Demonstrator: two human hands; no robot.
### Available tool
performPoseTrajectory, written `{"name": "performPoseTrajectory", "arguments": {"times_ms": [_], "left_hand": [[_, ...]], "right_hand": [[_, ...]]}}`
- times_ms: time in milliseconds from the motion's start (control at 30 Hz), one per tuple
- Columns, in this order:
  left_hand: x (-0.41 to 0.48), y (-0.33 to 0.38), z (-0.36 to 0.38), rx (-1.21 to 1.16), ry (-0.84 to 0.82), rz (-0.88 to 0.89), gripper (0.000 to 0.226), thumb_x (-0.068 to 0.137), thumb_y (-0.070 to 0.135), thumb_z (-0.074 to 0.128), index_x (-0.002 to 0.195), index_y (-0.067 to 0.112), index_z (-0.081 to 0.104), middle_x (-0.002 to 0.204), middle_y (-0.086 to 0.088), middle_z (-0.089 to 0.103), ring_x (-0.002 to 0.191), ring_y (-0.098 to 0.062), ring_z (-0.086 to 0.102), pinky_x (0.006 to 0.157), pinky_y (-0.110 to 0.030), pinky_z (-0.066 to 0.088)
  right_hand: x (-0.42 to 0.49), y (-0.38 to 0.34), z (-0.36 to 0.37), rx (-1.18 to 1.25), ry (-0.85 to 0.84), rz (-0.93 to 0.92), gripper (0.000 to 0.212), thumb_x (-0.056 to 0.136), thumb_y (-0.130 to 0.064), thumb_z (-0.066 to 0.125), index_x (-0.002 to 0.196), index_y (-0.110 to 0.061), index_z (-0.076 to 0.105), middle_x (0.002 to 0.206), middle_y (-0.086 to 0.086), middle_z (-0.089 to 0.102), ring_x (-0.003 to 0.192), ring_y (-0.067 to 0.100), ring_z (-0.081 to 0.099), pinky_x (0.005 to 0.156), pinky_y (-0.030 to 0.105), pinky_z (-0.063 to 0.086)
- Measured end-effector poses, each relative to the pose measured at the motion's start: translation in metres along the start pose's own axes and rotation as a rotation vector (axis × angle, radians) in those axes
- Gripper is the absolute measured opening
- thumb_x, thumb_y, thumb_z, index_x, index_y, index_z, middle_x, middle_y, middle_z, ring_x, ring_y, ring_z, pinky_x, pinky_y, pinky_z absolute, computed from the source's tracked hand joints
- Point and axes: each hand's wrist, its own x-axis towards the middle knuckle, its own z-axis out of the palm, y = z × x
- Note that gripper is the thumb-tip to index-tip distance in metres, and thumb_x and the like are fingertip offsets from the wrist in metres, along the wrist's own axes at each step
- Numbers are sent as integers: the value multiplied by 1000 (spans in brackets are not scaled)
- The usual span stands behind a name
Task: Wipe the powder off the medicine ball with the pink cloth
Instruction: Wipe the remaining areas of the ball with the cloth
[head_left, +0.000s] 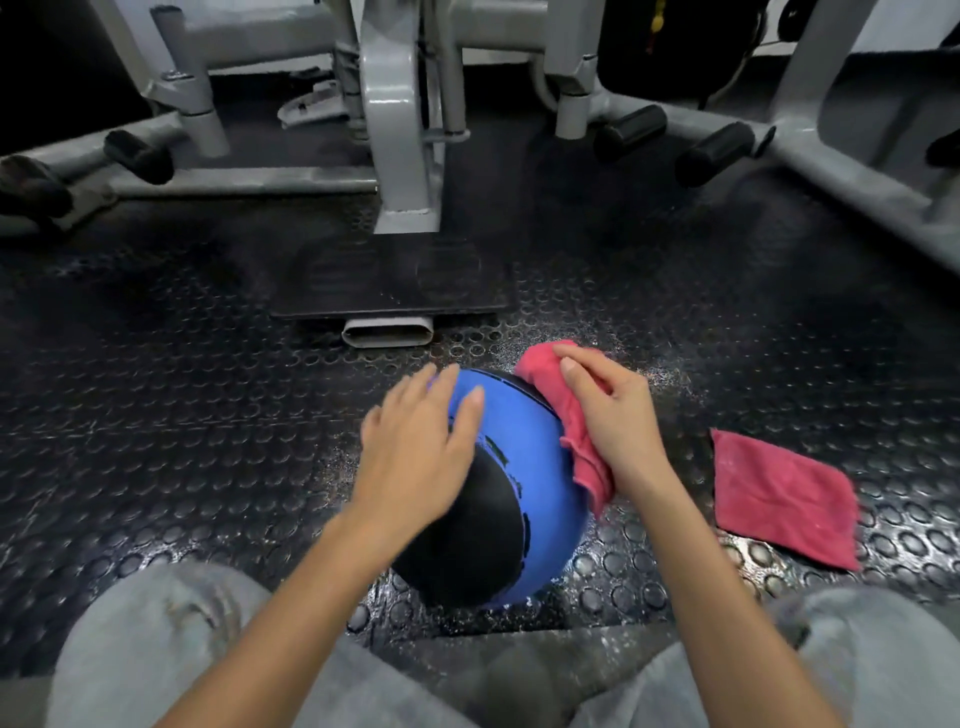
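Gripping pink cloth (540, 376): right fingers (581, 382) | left fingers (466, 415) straight on medicine ball (530, 447)

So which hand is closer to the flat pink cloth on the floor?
Right. The right hand, holding a crumpled pink cloth on the blue-and-black medicine ball, is left of the flat pink cloth; the left hand rests farther left on the ball.
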Motion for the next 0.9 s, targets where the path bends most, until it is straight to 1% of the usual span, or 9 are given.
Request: {"name": "performPoseTrajectory", "arguments": {"times_ms": [133,267,367,433,500,633,733,800,900], "left_hand": [[3,-16,18,39,39,84,75,81,64,15,142,26,38,152,3,31,141,-17,23,113,-33,14],[38,-46,5,-148,-77,93,54,92,51,34,138,24,45,148,2,38,139,-14,28,115,-29,16],[58,-61,-10,-81,-47,-4,51,96,45,38,139,20,43,149,-1,38,139,-17,30,115,-40,21],[59,-59,-16,-66,22,36,47,98,38,40,139,14,43,146,-3,41,136,-19,34,112,-41,26],[54,-52,-18,-87,22,80,54,94,44,36,138,14,44,143,-1,44,133,-20,37,110,-42,28],[53,-60,-2,26,26,31,56,95,48,31,144,21,34,153,4,27,144,-18,17,115,-47,15],[63,-72,-4,-15,140,-9,54,95,46,30,141,21,40,151,3,34,141,-16,24,115,-39,18],[73,-81,-5,-85,152,-43,43,100,34,36,140,20,43,149,3,36,139,-15,28,114,-33,19],[87,-91,-8,-149,132,-102,41,101,32,34,140,21,43,149,4,37,138,-14,29,115,-34,20]], "right_hand": [[-1,19,6,-89,15,13,18,88,-19,59,102,-19,71,105,-1,67,94,7,60,84,15,46],[-13,51,2,-254,39,159,20,91,-21,56,106,-21,69,103,2,66,91,17,60,83,28,47],[-16,61,-7,-420,17,333,24,94,-28,51,110,-21,67,90,1,66,70,15,60,51,15,41],[-18,63,-7,-411,45,360,27,95,-29,48,113,-19,66,86,2,64,61,9,55,44,13,35],[-14,57,-1,-343,77,343,28,95,-29,47,112,-18,67,86,2,64,59,8,53,49,17,39],[2,28,17,-176,133,210,23,93,-29,51,104,-20,69,100,-2,67,87,14,57,75,26,43],[16,1,38,-108,168,26,22,92,-28,53,102,-18,70,100,-7,66,95,11,57,83,25,42],[23,-12,65,-88,96,-116,21,91,-28,54,105,-21,68,106,-7,64,101,10,56,90,25,41],[20,-16,117,-425,-86,-358,27,89,-38,52,113,-32,64,124,-4,55,113,22,46,92,37,36]]}}
